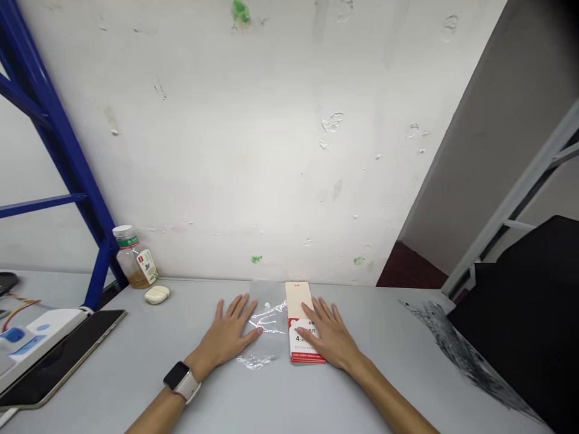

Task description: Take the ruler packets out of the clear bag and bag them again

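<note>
My left hand (226,333) lies flat with its fingers apart, the fingertips on a transparent plastic bag (270,319) that rests on the grey table (398,367). A smartwatch (182,381) with a pale band sits on that wrist. My right hand (329,333) rests flat on a cream and red cardboard box (298,303), covering part of its printed front. The box lies right next to the bag, and neither hand grips anything.
A glass jar (133,259) with a white lid and brownish contents stands by the wall, near a small white case (157,295). A tablet (58,361) and white power strip (40,337) lie at left, below a blue metal frame (67,157). A black object (520,325) occupies the right.
</note>
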Motion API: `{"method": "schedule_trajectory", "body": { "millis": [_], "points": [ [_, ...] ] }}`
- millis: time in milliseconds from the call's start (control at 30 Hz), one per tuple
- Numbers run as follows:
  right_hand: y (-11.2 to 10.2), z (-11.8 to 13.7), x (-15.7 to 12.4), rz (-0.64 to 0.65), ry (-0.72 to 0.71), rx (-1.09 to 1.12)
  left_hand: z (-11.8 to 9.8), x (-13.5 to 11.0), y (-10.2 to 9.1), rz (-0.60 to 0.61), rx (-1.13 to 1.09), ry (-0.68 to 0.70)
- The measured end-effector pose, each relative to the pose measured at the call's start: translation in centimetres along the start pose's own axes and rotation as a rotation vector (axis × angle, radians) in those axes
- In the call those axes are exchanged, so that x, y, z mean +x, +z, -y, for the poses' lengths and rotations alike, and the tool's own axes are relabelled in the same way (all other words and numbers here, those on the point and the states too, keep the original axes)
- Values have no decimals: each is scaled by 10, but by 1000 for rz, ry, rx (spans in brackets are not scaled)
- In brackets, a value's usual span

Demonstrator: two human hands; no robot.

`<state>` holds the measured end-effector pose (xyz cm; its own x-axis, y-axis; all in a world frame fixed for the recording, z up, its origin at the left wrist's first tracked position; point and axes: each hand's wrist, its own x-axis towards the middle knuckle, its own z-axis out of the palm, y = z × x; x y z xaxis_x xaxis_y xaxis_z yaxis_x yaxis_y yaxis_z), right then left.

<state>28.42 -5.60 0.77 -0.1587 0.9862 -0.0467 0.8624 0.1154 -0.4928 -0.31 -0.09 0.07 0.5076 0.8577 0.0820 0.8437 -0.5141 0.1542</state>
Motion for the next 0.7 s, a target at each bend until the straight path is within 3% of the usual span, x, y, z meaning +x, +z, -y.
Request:
{"method": "schedule_trajectory", "body": {
  "millis": [200, 467, 700],
  "points": [
    [-10, -1, -3, -22, 35, 185, -4, -1, -7, -115, -109, 33],
    [-17, 6, -16, 71, 27, 166, -31, -5, -18, -174, -177, 158],
    [-21, 12, -21, -72, 88, 270, -34, -4, -16, -247, -173, 64]
  ]
}}
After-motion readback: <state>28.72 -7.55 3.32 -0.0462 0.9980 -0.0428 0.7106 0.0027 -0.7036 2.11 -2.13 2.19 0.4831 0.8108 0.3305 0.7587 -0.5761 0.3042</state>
